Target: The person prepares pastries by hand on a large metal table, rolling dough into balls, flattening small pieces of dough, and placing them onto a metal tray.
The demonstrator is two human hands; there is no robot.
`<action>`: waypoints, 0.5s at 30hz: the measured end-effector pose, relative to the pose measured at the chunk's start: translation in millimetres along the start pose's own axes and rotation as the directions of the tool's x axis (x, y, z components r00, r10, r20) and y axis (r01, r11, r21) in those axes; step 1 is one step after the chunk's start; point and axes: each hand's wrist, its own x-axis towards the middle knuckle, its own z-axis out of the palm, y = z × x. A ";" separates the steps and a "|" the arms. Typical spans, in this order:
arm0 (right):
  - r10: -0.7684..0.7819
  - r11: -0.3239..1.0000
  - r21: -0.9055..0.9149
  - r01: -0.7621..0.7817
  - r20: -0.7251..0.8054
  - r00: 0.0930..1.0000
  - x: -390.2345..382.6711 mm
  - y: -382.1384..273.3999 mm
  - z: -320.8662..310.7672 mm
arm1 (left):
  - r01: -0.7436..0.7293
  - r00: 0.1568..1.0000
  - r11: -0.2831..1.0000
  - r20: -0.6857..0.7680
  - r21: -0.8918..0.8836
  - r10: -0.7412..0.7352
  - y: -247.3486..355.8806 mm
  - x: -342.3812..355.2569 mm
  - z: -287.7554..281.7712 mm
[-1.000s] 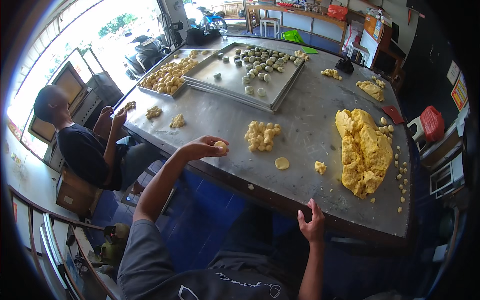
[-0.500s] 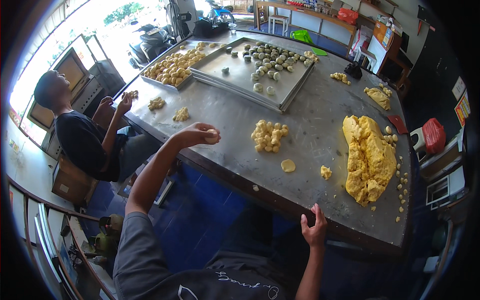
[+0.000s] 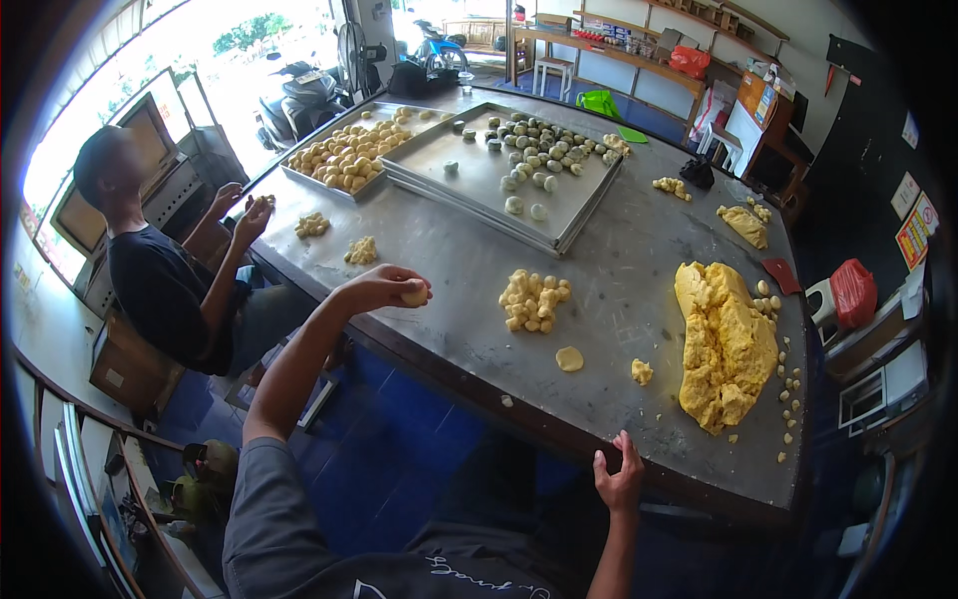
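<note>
My left hand (image 3: pixel 377 288) is stretched over the table's near edge, its fingers closed round a pale dough ball (image 3: pixel 415 295). My right hand (image 3: pixel 620 479) hangs at the table edge with thumb and fingers apart, holding nothing. Between them on the metal tabletop (image 3: pixel 449 344) lie a heap of small dough balls (image 3: pixel 532 300), a flattened dough disc (image 3: pixel 569 359) and a small crumbly lump (image 3: pixel 641 371). A large mass of yellow dough (image 3: pixel 726 349) rests to the right, with several little pale pieces (image 3: pixel 786 394) beside it.
At the far side, stacked trays (image 3: pixel 469 205) carry greenish balls, beside a tray of yellow balls (image 3: pixel 354 150). Two small dough piles (image 3: pixel 361 250) (image 3: pixel 312 225) lie on the left. A seated co-worker (image 3: pixel 165 270) handles dough at the left edge. A red scraper (image 3: pixel 781 276) lies at right.
The whole view has tilted a little. My left hand still grips the dough ball, turned slightly, and my right hand stays open. The co-worker's hands have shifted slightly.
</note>
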 end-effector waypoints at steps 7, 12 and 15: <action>0.011 1.000 0.022 -0.011 -0.001 1.000 0.2 -3.3 -0.6 | -0.021 1.000 0.998 0.012 0.063 0.020 11.7 -7.5 1.8; 0.021 1.000 0.022 -0.022 0.005 1.000 -1.5 0.3 0.7 | -0.060 0.998 0.998 0.000 0.008 0.060 16.7 -7.5 1.8; 0.026 0.999 0.028 -0.026 0.004 1.000 -1.6 -0.8 1.2 | -0.083 0.996 0.994 -0.023 -0.065 0.081 17.8 -8.1 2.0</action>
